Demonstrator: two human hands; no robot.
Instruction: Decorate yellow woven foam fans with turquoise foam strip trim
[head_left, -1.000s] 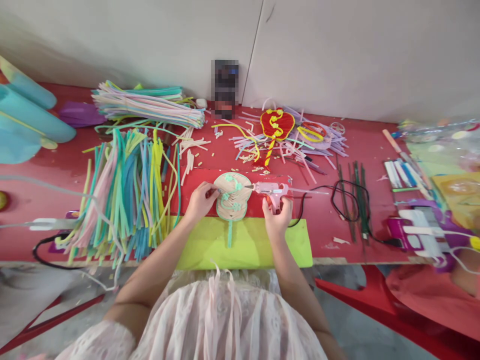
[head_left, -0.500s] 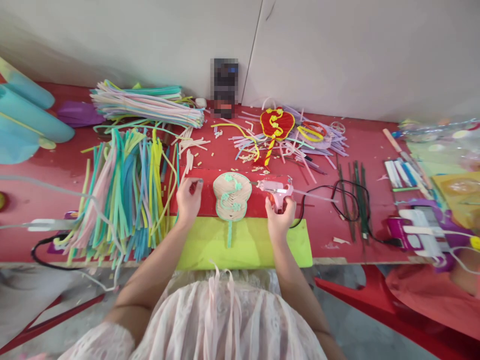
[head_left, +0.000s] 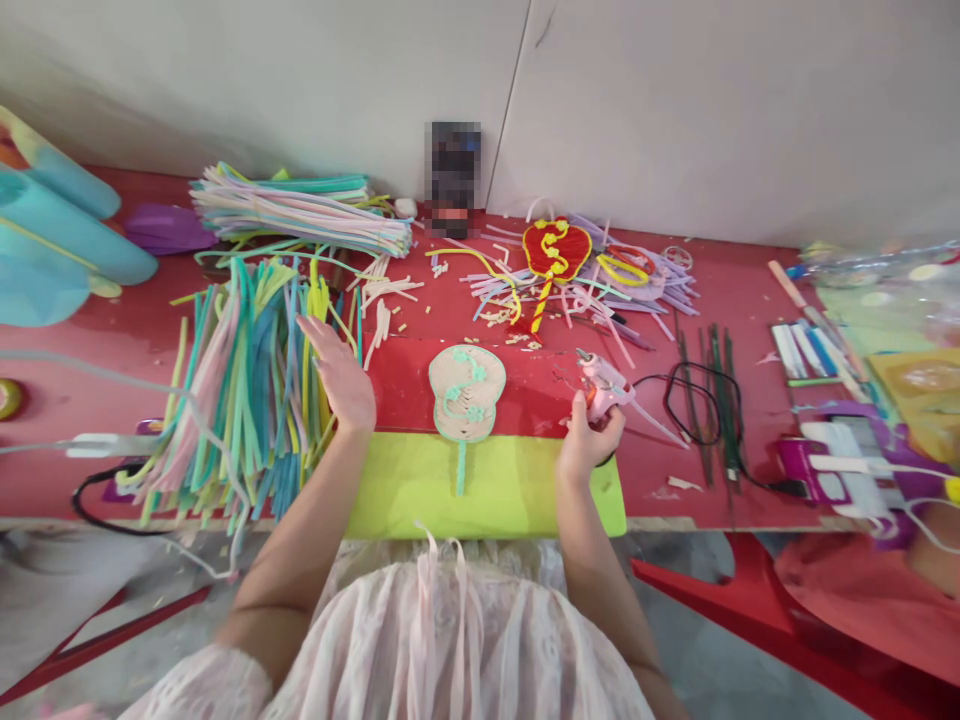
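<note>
My right hand (head_left: pixel 590 440) grips a pink hot glue gun (head_left: pixel 609 385) at the right of the green mat, its nozzle pointing up and left. A clear glue stick trails from its back end. Fingers outstretched and holding nothing, my left hand (head_left: pixel 341 385) is at the right edge of a bundle of pastel pipe cleaners (head_left: pixel 259 370). Between the hands lies a cream fan shape (head_left: pixel 466 392) with a mint-green border, small green flowers and a green handle. Its handle rests over the lime-green mat (head_left: pixel 405 490).
A finished-looking red and yellow fan (head_left: pixel 555 250) lies among lilac pipe cleaners at the back. Another pipe cleaner bundle (head_left: pixel 300 215) is at back left. A black cord (head_left: pixel 667 400) runs right to a purple power strip (head_left: pixel 799 468). Blue rolls (head_left: pixel 71 240) stand far left.
My right hand has moved the glue gun rightward, away from the fan, and tilted its nozzle upward. My left hand has moved left and opened from a curled pose.
</note>
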